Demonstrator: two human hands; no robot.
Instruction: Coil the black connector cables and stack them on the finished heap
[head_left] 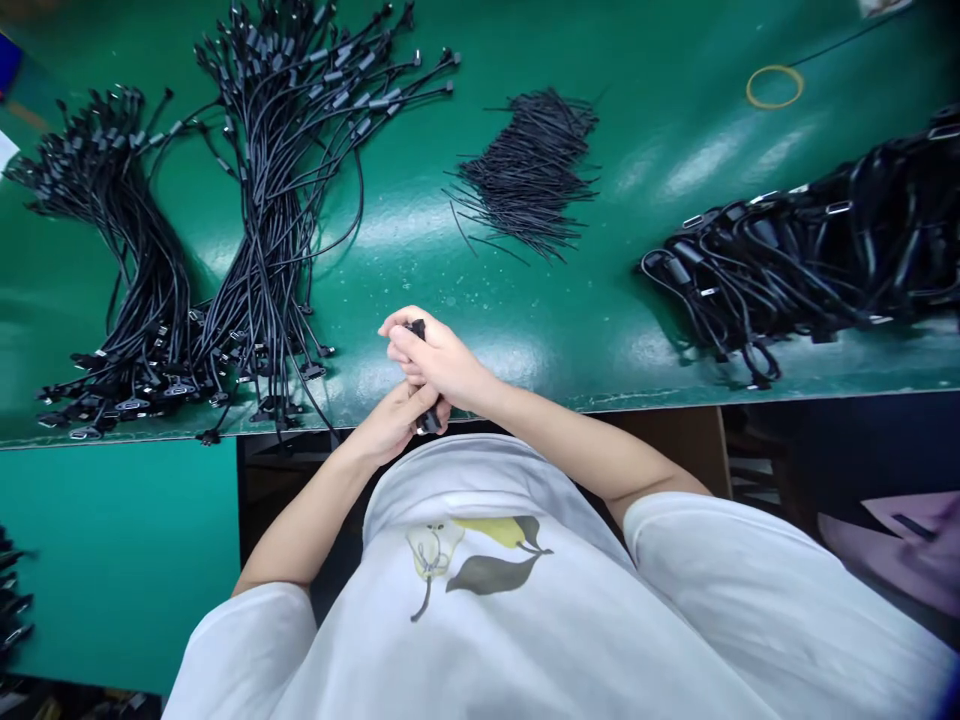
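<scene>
Cable (417,328) btwn left hand (391,422), right hand (441,362)

Glossy green counter (660,150) with pale light glare, teal panel (112,560) below at left, brown board (675,440) under the edge, dark space beneath, pink surface (900,550) at lower right.

Right hand (439,355) stacked over left hand (394,420), both grips closed

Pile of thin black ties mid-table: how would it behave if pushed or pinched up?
Probably very light: the ties are thin, loose strands. A push would likely scatter them rather than slide them as one; stray ends already fan out on the glossy green table. They lie mostly straight, so likely slightly stiff, not limp.
</scene>
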